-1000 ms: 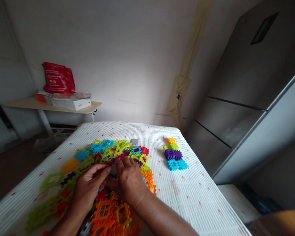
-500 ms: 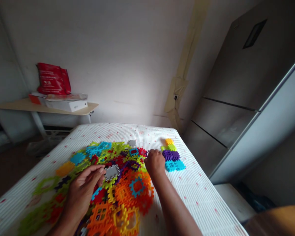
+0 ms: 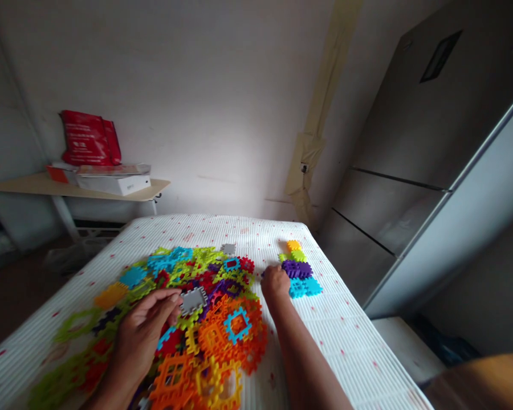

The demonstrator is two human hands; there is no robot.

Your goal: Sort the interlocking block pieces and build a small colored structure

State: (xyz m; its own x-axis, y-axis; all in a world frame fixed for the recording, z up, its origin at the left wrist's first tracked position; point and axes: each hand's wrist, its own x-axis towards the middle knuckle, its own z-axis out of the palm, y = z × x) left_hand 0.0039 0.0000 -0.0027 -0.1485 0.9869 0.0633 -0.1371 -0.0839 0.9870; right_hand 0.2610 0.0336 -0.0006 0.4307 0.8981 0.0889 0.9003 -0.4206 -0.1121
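Observation:
My left hand (image 3: 147,319) pinches a grey square tile (image 3: 193,300) with toothed edges, held above a heap of interlocking plastic pieces. My right hand (image 3: 276,283) is closed, its fingers hidden behind the knuckles; a small dark bit shows at its left side, too little to name. Just right of it lie purple toothed tiles (image 3: 297,269), with blue tiles (image 3: 305,287) in front of them. Behind the purple ones are a lime green tile (image 3: 298,255) and a yellow tile (image 3: 293,245). An orange frame piece (image 3: 173,376) lies in the heap between my forearms.
The heap covers the left and middle of a white ribbed cloth (image 3: 342,341) on the table. Another grey tile (image 3: 228,249) lies at its far edge. A side table (image 3: 21,185) with a red bag (image 3: 89,139) stands left, a grey refrigerator (image 3: 393,171) right.
My right hand has moved slightly right, away from the heap and up to the purple tiles. My left hand keeps its hold on the grey tile, nearly still.

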